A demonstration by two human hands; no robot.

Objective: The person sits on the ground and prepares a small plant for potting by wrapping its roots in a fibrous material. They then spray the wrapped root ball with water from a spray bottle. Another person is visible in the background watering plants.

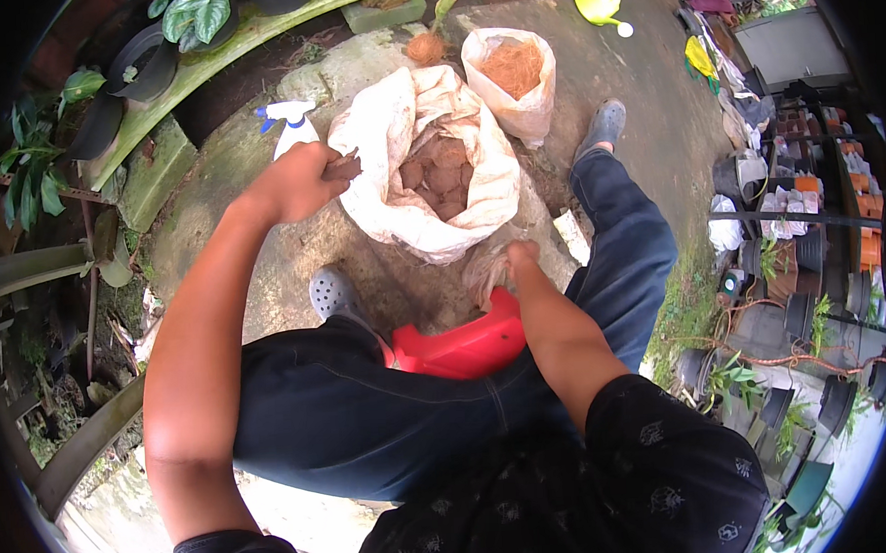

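Observation:
A large white woven sack [370, 181] stands with its rim rolled out, holding several brown, rough lumps [444, 178]. At its left side my left hand [304, 184] is closed on a small dark brown piece [343, 166], whose exact kind I cannot make out. Just behind that hand is a white spray bottle [296, 133] with a blue trigger, partly hidden by it. Below the sack's near right side, my right hand [522, 256] grips a crumpled, pale plastic bag [483, 273], its fingers mostly turned from view.
A smaller white sack [537, 114] of orange-brown fibre stands behind the large one, near a coconut-like husk [425, 49]. A red plastic stool [456, 350] is between my legs. A yellow-green watering can [597, 1] lies farther back. Potted plants [197, 17] line the left, plant pots [837, 405] the right.

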